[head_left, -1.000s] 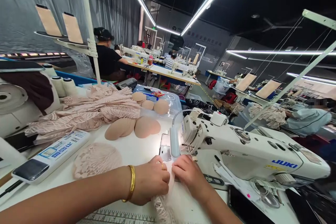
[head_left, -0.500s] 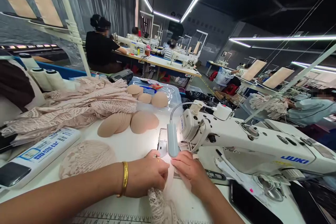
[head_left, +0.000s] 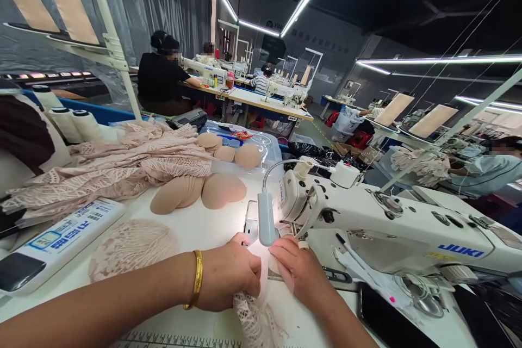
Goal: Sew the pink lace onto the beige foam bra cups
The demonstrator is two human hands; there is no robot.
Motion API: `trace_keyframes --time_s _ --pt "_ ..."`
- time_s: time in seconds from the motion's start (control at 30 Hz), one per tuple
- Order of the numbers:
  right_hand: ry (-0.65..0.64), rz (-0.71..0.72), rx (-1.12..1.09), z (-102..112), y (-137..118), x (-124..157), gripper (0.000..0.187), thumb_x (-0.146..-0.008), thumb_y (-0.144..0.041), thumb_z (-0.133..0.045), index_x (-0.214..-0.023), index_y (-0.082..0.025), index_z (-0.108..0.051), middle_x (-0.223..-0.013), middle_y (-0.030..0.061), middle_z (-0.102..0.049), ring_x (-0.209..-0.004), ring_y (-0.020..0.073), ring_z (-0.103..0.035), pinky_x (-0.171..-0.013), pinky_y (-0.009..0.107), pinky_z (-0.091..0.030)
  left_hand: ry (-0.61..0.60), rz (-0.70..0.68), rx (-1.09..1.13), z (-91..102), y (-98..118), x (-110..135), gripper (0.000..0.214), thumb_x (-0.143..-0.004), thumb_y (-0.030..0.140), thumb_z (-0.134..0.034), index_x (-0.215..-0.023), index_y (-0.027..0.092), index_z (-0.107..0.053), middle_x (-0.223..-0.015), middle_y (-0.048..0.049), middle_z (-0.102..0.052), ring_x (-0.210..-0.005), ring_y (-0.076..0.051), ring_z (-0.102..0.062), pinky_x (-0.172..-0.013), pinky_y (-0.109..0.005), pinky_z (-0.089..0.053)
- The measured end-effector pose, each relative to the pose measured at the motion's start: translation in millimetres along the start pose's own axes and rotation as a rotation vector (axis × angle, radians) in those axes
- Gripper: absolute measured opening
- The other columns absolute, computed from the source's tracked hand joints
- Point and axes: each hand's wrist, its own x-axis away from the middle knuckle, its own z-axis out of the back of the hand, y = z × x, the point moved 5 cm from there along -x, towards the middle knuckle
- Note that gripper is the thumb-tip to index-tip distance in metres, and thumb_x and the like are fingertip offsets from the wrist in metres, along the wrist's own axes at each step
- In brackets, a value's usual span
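Note:
My left hand (head_left: 230, 272), a gold bangle at its wrist, is closed on a pale pink lace garment piece (head_left: 255, 318). The lace hangs below the fist towards the table's front edge. On the other side of the bright fabric strip, my right hand (head_left: 296, 266) pinches its edge with bent fingers. Both hands are just in front of the white sewing machine (head_left: 367, 223). A grey gooseneck lamp (head_left: 266, 217) hangs over the fingertips and hides the needle area.
Beige round pads (head_left: 224, 190) and a lace-covered piece (head_left: 132, 247) lie to the left, with a lace heap (head_left: 122, 157) behind. A white box (head_left: 69, 239) is at far left. A black phone (head_left: 387, 315) lies at right. Co-workers sit at other machines beyond.
My hands stay at the machine with small finger shifts; the lace below my left hand has shifted slightly right. The co-worker in black appears a little further right.

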Motion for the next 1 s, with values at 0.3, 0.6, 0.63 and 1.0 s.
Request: trace_keyframes --time_s 0.3,0.6,0.63,1.0 --pt "0.000 -0.059 0.007 -6 7 0 0.030 -0.093 -0.003 -0.047 -0.104 -0.025 -0.064 -0.111 0.0033 -0.073 -0.097 0.0241 -0.064 -0.088 0.037 -0.047 0.045 0.010 -0.088 -1.0 -9 -4 0.016 -0.069 0.007 -0.071 -0.069 0.021 -0.062 -0.085 0.0024 -0.069 -0.070 -0.017 -0.056 -0.088 -0.042 -0.034" --pt "0.013 -0.051 0.022 -7 5 2 0.028 -0.095 -0.005 -0.045 -0.105 -0.023 -0.065 -0.107 0.0050 -0.073 -0.097 0.0243 -0.063 -0.071 0.032 -0.047 0.022 0.001 -0.062 -0.9 -14 -4 0.016 -0.072 0.007 -0.073 -0.074 0.021 -0.066 -0.089 0.0022 -0.070 -0.071 -0.016 -0.056 -0.093 -0.044 -0.033" --pt "0.015 -0.049 0.023 -7 5 2 0.028 -0.095 -0.006 -0.045 -0.105 -0.023 -0.065 -0.108 0.0052 -0.073 -0.098 0.0244 -0.063 -0.071 0.032 -0.047 0.021 -0.003 -0.055 -0.9 -13 -4 0.015 -0.072 0.007 -0.072 -0.074 0.021 -0.066 -0.089 0.0021 -0.071 -0.072 -0.016 -0.057 -0.093 -0.044 -0.033" --pt "0.009 -0.037 0.073 -4 4 3 0.034 -0.091 -0.004 -0.047 -0.110 -0.023 -0.067 -0.111 0.0064 -0.075 -0.102 0.0252 -0.066 -0.072 0.032 -0.052 0.050 -0.009 -0.032 0.0 -14 -2 0.019 -0.069 0.004 -0.071 -0.074 0.021 -0.065 -0.089 0.0028 -0.070 -0.072 -0.016 -0.056 -0.094 -0.044 -0.033"
